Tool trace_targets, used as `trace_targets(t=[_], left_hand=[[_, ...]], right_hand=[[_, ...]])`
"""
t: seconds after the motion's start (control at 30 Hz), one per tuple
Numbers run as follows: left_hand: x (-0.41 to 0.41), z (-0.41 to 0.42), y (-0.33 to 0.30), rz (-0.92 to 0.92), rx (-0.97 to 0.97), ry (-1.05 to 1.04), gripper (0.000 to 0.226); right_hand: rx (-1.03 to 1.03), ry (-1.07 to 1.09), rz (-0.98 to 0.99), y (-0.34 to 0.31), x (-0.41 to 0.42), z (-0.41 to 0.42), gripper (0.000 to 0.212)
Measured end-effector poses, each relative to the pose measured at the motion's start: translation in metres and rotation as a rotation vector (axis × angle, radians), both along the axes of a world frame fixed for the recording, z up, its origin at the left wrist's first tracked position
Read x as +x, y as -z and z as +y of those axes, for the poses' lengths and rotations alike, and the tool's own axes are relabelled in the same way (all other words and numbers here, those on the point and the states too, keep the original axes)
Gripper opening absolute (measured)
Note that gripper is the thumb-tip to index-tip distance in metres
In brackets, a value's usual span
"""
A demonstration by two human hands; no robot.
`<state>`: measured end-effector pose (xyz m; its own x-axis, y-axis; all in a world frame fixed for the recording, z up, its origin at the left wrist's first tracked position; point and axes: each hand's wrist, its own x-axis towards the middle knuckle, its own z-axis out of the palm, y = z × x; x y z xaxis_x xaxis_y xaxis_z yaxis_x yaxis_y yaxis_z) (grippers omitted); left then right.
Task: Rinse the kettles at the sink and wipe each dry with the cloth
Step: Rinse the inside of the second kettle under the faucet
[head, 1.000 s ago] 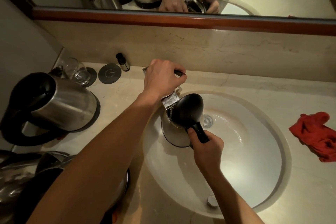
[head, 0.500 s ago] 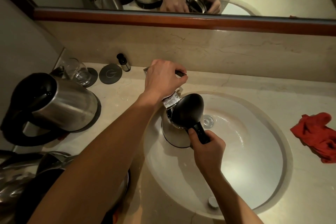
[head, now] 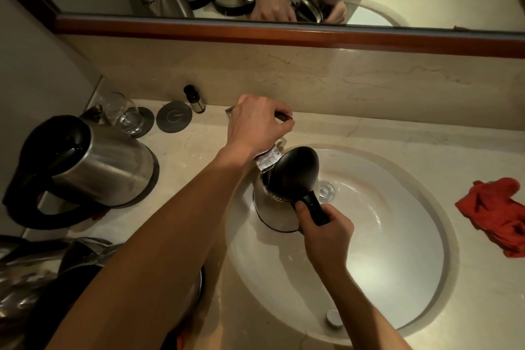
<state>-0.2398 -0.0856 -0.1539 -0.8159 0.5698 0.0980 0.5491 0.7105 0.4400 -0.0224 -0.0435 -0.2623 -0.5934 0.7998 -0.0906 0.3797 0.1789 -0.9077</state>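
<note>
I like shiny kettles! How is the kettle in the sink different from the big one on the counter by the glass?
The kettle in the sink has its black lid flipped open; the kettle on the counter has its lid shut. The right hand grips the sink kettle's handle; nobody touches the counter kettle. The sink kettle sits under the tap; the counter kettle stands beside the glass. Both are shiny steel with black handles.

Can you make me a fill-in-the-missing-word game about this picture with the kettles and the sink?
1. The right hand holds the kettle by its black ____.
2. The left hand rests on the ____, above the kettle.
3. The cloth lying beside the sink is coloured ____.
4. The kettle's lid is flipped ____.

Missing words: handle; tap; red; open
</note>
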Motion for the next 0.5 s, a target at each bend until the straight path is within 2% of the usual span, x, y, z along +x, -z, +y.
trace_targets(t=[0.5], left_hand=[[0.0001, 0.0004, 0.0004, -0.011, 0.010, -0.003, 0.023]], right_hand=[[-0.008, -0.002, 0.009, 0.0019, 0.0004, 0.0004, 0.064]])
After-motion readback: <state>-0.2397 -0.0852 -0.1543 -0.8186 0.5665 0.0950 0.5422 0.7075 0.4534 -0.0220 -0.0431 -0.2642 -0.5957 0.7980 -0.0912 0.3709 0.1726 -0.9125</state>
